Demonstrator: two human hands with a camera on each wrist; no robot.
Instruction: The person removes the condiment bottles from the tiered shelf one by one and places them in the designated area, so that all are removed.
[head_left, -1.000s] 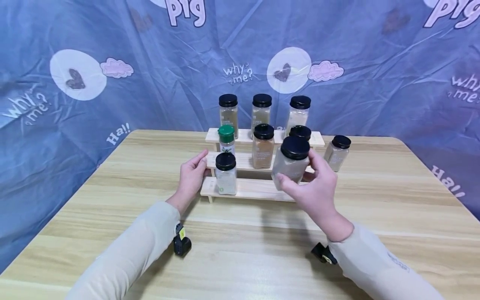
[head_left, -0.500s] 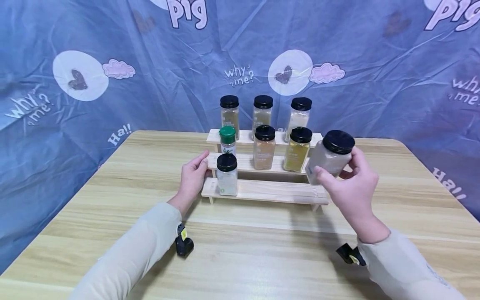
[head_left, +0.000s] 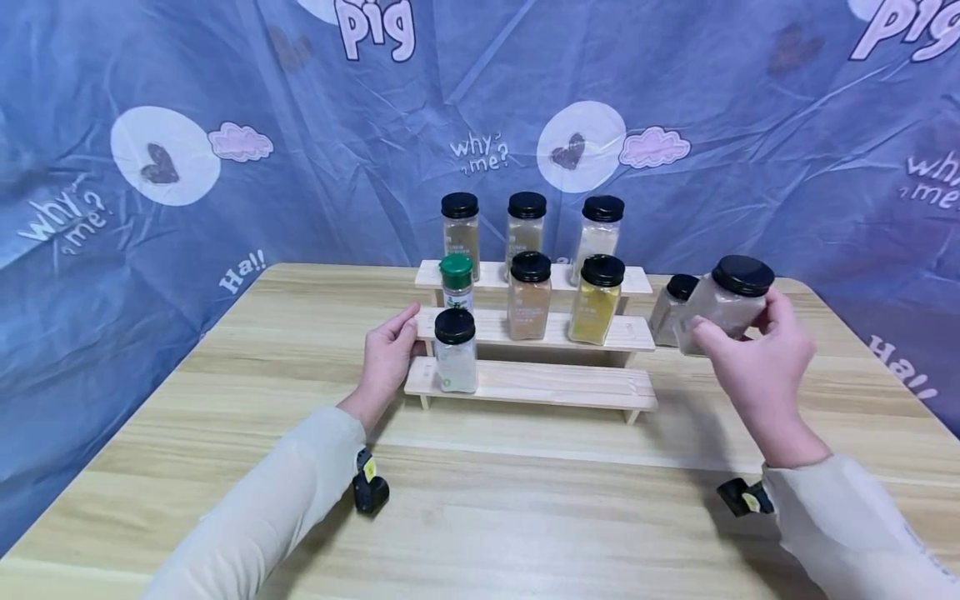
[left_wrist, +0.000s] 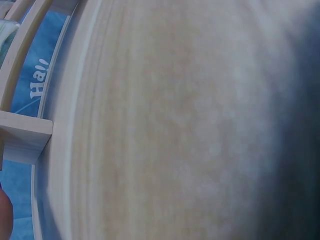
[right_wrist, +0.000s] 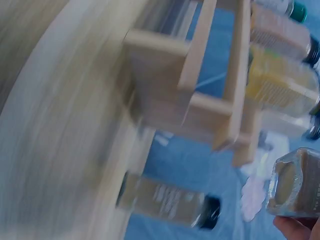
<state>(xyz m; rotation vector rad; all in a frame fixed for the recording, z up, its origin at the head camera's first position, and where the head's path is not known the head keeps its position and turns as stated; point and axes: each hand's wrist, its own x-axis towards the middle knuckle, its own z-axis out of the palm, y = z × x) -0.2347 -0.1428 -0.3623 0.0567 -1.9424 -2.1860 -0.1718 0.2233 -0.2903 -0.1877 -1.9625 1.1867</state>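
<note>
My right hand [head_left: 776, 367] holds a square spice jar [head_left: 716, 312] with a black lid, tilted and raised to the right of a three-tier wooden spice rack [head_left: 562, 381]. Its glass base [right_wrist: 286, 185] faces the right wrist camera. At the rack's left end my left hand [head_left: 386, 358] grips the middle shelf, its farther fingers partly hidden. The bottom shelf bears one black-lidded jar [head_left: 455, 354] at its left. On the middle shelf stand a green-capped jar [head_left: 457, 287], an orange-brown jar [head_left: 529, 304] and a yellow jar [head_left: 596, 308].
Three black-lidded jars, one with white contents [head_left: 597, 237], line the top shelf. Another spice jar [right_wrist: 165, 200] stands on the wooden table [head_left: 525, 508] right of the rack, partly behind the held jar in the head view. A blue printed cloth [head_left: 352, 167] hangs behind.
My right hand has carried the spice jar rightward from in front of the rack, past its right end. The yellow jar and bottom shelf came into full view. My left hand stayed put.
</note>
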